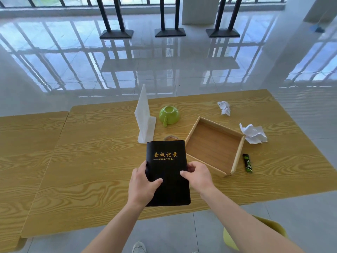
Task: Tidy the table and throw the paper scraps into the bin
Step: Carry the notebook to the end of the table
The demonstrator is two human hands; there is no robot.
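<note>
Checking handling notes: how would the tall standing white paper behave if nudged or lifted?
The white paper stands tall on a narrow folded foot, so it would probably tip at a light push. It looks thin, likely floppy and very light when lifted.

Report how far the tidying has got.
Done: nothing visibly. In hand: both hands, left and right, hold the black notebook above the table. Left: two paper scraps and the lighter lie out; no bin shows.

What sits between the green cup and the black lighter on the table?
In the head view, the open wooden tray lies between the overturned green cup and the black lighter. Nothing shows inside it; the lighter lies just outside its right wall.
</note>
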